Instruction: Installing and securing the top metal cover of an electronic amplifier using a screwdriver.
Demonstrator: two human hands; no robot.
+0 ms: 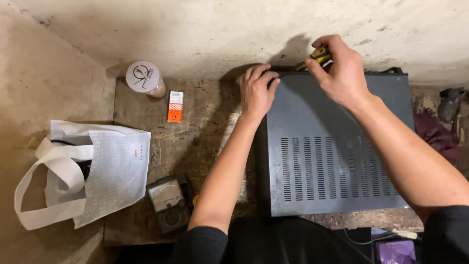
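A dark grey metal device case with rows of vent slots lies on a worn wooden board. My left hand rests on the case's far left corner, fingers pressed against its top edge. My right hand grips a screwdriver with a yellow and black handle at the case's far edge. The shaft points left toward my left fingertips; the tip is hidden beneath them.
A white cloth bag lies at the left. An analogue meter sits near the board's front edge. A cup with a white lid and a small orange and white box stand at the back. A purple object is at the lower right.
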